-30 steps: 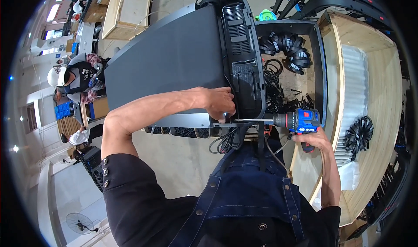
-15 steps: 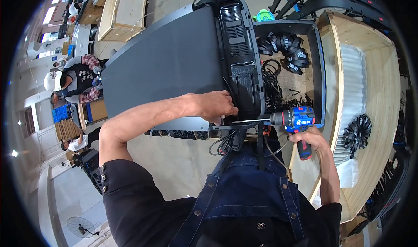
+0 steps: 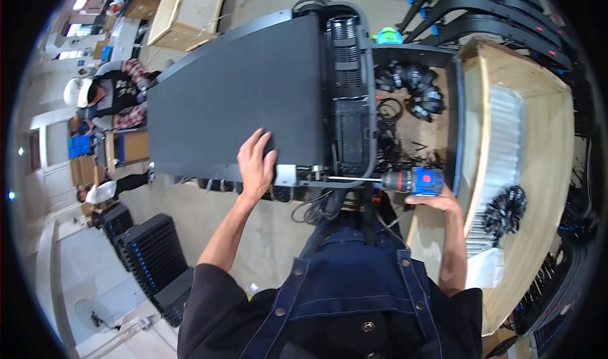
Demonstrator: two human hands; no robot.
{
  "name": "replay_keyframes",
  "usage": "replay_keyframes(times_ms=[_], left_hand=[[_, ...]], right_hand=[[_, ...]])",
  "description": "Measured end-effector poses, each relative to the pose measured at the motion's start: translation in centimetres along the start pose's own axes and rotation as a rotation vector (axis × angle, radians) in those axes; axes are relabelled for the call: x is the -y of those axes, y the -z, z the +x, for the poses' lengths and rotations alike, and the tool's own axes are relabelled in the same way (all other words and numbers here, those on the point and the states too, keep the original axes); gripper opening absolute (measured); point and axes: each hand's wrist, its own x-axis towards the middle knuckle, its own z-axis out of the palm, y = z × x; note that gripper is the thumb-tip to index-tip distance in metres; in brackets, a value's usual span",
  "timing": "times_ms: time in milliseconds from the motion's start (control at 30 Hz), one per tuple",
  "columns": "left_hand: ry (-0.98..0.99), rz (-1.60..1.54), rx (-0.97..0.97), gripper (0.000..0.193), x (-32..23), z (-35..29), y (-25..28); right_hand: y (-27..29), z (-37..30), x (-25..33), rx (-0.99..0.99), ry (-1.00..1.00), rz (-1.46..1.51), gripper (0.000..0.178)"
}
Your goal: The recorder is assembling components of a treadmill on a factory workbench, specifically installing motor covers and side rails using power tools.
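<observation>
A treadmill with a wide black belt lies in front of me, its motor bay uncovered at the right end. My left hand rests on the belt's near edge, fingers spread and holding nothing. Gripped in my right hand is a blue and black cordless drill, held level. Its long thin bit points left, its tip at the near corner of the treadmill frame beside a small metal roller end. Whether the tip sits in a screw is too small to tell.
Right of the treadmill stands a dark-rimmed bin with black coiled parts and loose screws. Beyond it is a wooden crate holding a cable bundle. A co-worker is at the far left end. Loose cables hang at the near edge.
My left hand has left the roller corner and moved left onto the belt edge, its fingers now spread. The drill stays in my right hand, its bit still at the near corner.
</observation>
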Motion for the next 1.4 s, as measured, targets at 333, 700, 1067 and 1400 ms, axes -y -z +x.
replay_keyframes(times_ms=[333, 700, 1067, 1400], left_hand=[[0.029, 0.044, -0.103, 0.038, 1.3, -1.8, 0.2], [0.057, 0.046, -0.129, 0.038, -0.3, -1.7, 0.3], [0.003, -0.107, -0.239, 0.036, 3.1, -2.7, 1.6], [-0.359, -0.349, -0.147, 0.049, 12.0, -7.3, 3.2]], right_hand=[[-1.2, -4.8, -3.0, -0.524, 0.3, 0.334, 0.044], [1.1, 4.0, -5.8, -1.245, 0.45, 0.229, 0.047], [-6.0, 1.0, -6.3, -1.366, 0.428, -0.357, 0.053], [-38.1, -0.3, 5.2, -0.455, 0.506, -0.151, 0.023]])
